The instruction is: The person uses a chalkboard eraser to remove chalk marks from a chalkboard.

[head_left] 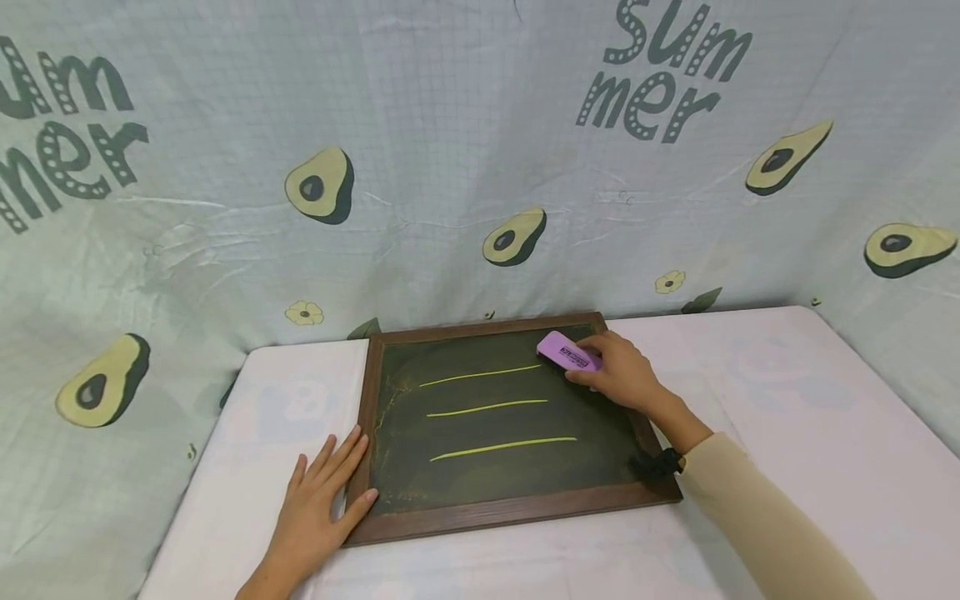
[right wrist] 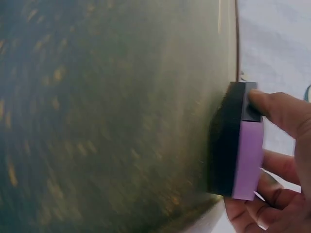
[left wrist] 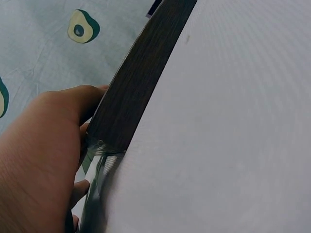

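Note:
A chalkboard (head_left: pixel 480 482) with a dark brown wooden frame lies on the table, three yellow chalk lines (head_left: pixel 502 445) drawn across it. My right hand (head_left: pixel 626 371) grips a purple eraser (head_left: pixel 564 351) with a dark underside at the board's upper right, by the right end of the top line. In the right wrist view, the thumb and fingers hold the eraser (right wrist: pixel 250 158) by its sides, close to the board's surface (right wrist: pixel 107 126). With fingers spread, my left hand (head_left: pixel 318 504) rests against the frame's left edge; the left wrist view shows it beside the wooden frame (left wrist: pixel 133 82).
A white, faintly patterned cloth covers the table (head_left: pixel 780 400). Behind and at both sides hangs a pale curtain (head_left: pixel 435 167) printed with avocados, flowers and lettering. Faint yellow chalk smears (head_left: pixel 390 408) mark the board's left side. A dark band (head_left: pixel 660 463) circles the right wrist.

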{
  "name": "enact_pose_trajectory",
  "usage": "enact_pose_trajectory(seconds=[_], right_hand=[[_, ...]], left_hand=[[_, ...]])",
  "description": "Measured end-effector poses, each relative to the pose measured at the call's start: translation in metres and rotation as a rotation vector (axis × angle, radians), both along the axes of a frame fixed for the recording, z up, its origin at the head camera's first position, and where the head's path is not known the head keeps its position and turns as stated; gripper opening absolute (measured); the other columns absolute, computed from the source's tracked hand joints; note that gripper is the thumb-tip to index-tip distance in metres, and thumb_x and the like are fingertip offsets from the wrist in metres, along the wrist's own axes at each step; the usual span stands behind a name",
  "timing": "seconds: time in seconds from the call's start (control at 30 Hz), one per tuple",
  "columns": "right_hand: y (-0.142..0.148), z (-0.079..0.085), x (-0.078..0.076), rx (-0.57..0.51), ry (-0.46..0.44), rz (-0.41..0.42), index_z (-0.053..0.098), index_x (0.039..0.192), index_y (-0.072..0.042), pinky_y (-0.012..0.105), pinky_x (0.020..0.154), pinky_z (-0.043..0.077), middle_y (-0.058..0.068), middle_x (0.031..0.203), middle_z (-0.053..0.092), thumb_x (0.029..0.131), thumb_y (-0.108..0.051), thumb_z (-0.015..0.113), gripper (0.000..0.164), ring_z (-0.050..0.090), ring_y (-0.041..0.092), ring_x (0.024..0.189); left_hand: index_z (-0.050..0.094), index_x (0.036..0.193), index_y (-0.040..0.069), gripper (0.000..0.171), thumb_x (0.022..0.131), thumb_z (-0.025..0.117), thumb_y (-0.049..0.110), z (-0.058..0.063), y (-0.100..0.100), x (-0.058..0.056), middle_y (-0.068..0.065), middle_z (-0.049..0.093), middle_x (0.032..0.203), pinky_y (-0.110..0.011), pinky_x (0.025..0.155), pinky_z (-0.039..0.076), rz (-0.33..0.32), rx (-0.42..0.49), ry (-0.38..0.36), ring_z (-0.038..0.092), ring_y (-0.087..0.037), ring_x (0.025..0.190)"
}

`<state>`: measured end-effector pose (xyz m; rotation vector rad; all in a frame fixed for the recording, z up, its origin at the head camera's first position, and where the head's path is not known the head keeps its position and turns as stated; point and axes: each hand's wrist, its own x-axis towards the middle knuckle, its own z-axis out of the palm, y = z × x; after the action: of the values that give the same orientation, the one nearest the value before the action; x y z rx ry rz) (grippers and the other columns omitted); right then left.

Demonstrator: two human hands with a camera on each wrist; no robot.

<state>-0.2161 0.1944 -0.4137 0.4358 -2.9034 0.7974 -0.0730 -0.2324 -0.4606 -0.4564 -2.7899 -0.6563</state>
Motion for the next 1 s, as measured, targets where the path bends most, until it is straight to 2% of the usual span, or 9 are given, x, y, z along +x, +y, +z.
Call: enact_pose_trajectory(seconds=[0.17,0.4,0.8,1.0], right_hand=[[-0.003,-0.004,-0.002,-0.051,-0.005,0.000,0.065,0.116,0.001,0.035,0.061,0.043,0.012,0.095,0.059,0.077,-0.030,0.080,0.052,0.053,0.022,0.077],[-0.014,-0.003,-0.007,-0.076,-0.015,0.046,0.066,0.116,0.002,0.033,0.061,0.041,0.011,0.090,0.055,0.077,-0.028,0.081,0.052,0.050,0.021,0.075],[-0.042,0.000,-0.012,-0.017,-0.062,0.066,0.066,0.120,-0.002,0.031,0.061,0.040,0.008,0.092,0.056,0.078,-0.032,0.079,0.053,0.049,0.020,0.076],[-0.058,0.002,-0.012,-0.022,-0.091,0.076,0.065,0.121,-0.003,0.031,0.061,0.040,0.008,0.093,0.054,0.079,-0.033,0.078,0.054,0.049,0.020,0.076]], left_hand=[[0.038,0.149,0.019,0.068,0.090,0.063,0.041,0.000,-0.001,-0.001,0.000,0.032,0.153,-0.063,0.108,0.008,-0.010,0.013,-0.019,0.026,-0.036,0.139],[0.037,0.149,0.019,0.068,0.090,0.063,0.040,0.001,-0.002,-0.001,-0.001,0.032,0.153,-0.065,0.108,0.007,-0.008,0.030,-0.033,0.025,-0.037,0.139],[0.040,0.148,0.018,0.068,0.089,0.064,0.042,0.001,-0.001,-0.001,0.000,0.034,0.152,-0.065,0.107,0.009,0.005,0.023,-0.034,0.027,-0.038,0.138],[0.041,0.148,0.018,0.067,0.089,0.064,0.041,-0.001,-0.001,-0.001,0.000,0.034,0.152,-0.064,0.108,0.009,-0.002,0.040,-0.027,0.027,-0.038,0.138]])
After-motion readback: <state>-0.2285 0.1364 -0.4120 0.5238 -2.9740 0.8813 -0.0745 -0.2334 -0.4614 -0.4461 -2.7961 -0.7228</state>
